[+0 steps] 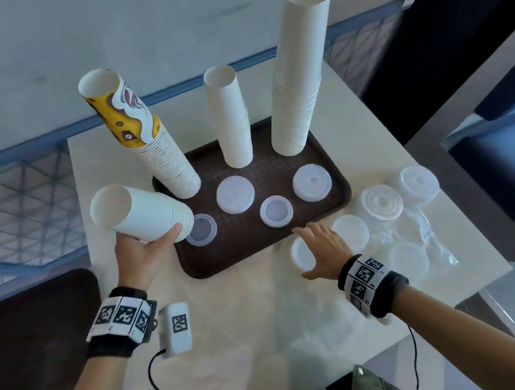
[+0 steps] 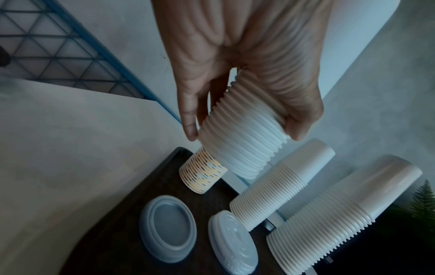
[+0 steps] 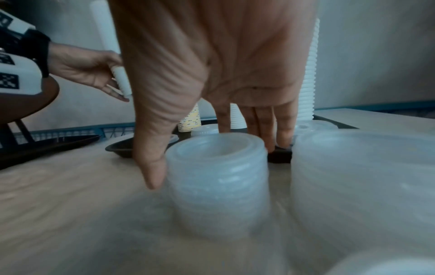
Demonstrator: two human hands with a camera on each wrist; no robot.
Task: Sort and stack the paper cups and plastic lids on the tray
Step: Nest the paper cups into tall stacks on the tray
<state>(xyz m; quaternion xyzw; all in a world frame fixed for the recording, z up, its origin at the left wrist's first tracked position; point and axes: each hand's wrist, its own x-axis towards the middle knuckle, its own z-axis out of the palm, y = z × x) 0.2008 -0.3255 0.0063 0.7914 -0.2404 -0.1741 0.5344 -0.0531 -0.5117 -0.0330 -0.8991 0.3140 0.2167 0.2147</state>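
- Head view. The left hand grasps a short stack of white cups by its rim end, thumb curled over one side; the stack is tilted, closed end up and away, at the left edge of the brown tray. Just beyond the grip stands the leaning printed-cup stack; farther off stand two white stacks, a medium stack and a tall stack. The right hand is spread, fingers straight, over a lid stack on the table, fingertips at the tray's near rim. Four lid piles lie on the tray between the hands; more clear lids lie outward of the right hand.
- Left wrist view. Fingers and thumb wrap the ribbed rims of the held cups; the printed stack's base sits directly beyond the grip, on the tray.
- Right wrist view. The thumb touches the lid stack's side; the other fingers extend past it, uncurled. The hand is not yet closed on the stack.
- Step in hand (judgement): cups are being consolidated while the next lid stack is reached for.
- Next move (judgement): the left hand must right its cups and sleeve them over a matching white stack; the right must close around the lid stack and carry it to the like-sized pile on the tray.
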